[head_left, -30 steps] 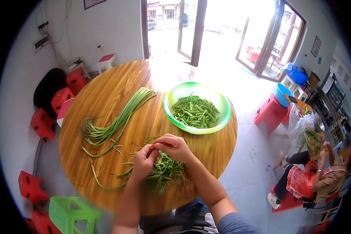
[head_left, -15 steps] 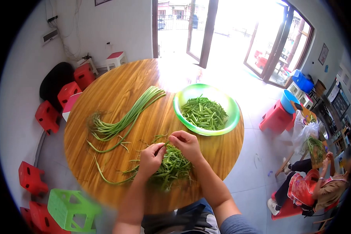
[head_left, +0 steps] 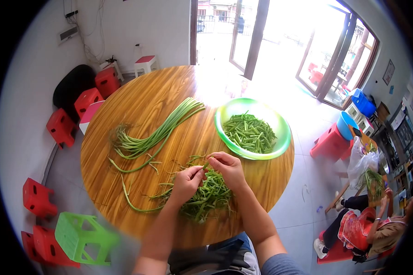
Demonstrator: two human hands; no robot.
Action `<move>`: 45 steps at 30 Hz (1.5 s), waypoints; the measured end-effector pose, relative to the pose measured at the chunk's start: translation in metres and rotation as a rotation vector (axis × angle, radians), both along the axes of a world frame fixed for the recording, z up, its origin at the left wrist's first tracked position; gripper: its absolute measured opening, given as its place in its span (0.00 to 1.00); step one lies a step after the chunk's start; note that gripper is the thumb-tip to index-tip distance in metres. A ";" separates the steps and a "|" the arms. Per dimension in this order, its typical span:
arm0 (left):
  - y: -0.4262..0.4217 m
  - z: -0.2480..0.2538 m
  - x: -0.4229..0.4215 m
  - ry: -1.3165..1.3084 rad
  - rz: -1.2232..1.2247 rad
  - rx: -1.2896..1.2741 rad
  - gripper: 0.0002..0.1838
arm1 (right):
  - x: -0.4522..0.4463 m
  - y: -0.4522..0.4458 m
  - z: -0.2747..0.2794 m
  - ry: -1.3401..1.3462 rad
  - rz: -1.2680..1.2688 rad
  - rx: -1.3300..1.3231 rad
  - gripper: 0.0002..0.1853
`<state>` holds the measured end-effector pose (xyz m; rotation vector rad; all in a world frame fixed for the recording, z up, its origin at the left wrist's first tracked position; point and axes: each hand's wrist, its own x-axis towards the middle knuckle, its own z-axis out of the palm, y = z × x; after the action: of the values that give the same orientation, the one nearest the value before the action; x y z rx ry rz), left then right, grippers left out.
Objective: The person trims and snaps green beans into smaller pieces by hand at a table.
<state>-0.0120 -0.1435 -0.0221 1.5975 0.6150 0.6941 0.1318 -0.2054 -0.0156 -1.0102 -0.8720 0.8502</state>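
Observation:
My left hand (head_left: pixel 188 184) is closed on a green vegetable stem (head_left: pixel 206 165), thumb against the fingers. My right hand (head_left: pixel 226 170) pinches the far end of that stem, close to the left fingertips. Beneath both hands lies a heap of green scraps (head_left: pixel 209 197), partly covered by my wrists. One long stem (head_left: pixel 134 207) curves out to the left from under my left forearm. Farther back rests a bunch of long green stems (head_left: pixel 167 126) with thin, tangled tips. A green-and-white bowl (head_left: pixel 287 143) holds many short cut stem pieces (head_left: pixel 250 133).
The round wooden table (head_left: pixel 110 192) carries all of this. Red stools (head_left: pixel 40 198) and a green stool (head_left: pixel 75 236) stand at left. At right, a seated person (head_left: pixel 376 229) handles greens near a plastic bag (head_left: pixel 359 162). Glass doors (head_left: pixel 337 59) stand open behind.
The whole view has shifted slightly, so the table and bowl appear farther right. Both hands keep hold of the stem, with only small finger movements.

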 end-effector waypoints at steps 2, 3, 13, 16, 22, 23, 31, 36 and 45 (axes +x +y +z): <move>0.004 -0.001 -0.003 -0.003 -0.001 -0.044 0.10 | -0.001 0.002 -0.007 -0.128 -0.024 0.046 0.07; 0.004 -0.001 -0.004 -0.016 0.022 -0.075 0.10 | -0.001 0.003 -0.009 -0.256 -0.038 0.097 0.07; 0.015 -0.007 -0.007 -0.190 0.014 -0.291 0.10 | -0.021 0.002 -0.004 -1.009 -0.219 0.380 0.11; 0.012 0.005 -0.009 -0.156 -0.088 -0.310 0.10 | -0.018 0.001 -0.004 -1.029 -0.323 0.342 0.10; 0.011 0.017 -0.013 -0.131 -0.098 -0.196 0.10 | -0.003 0.003 -0.001 -0.899 -0.318 0.323 0.08; 0.011 0.016 -0.013 -0.138 -0.096 -0.183 0.10 | -0.002 0.002 0.001 -0.865 -0.274 0.265 0.07; 0.016 0.007 -0.012 -0.421 -0.018 -0.222 0.12 | 0.019 -0.009 0.007 -0.817 -0.248 0.090 0.06; 0.005 0.027 -0.011 -0.112 -0.052 -0.130 0.12 | 0.028 0.000 0.007 -0.700 -1.018 0.263 0.12; 0.010 0.009 -0.006 -0.069 -0.117 -0.272 0.11 | 0.003 0.002 -0.007 -0.269 -0.007 -0.277 0.14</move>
<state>-0.0178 -0.1335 -0.0134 1.3407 0.5363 0.5505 0.1352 -0.2035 -0.0223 -1.3920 -0.9937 0.8566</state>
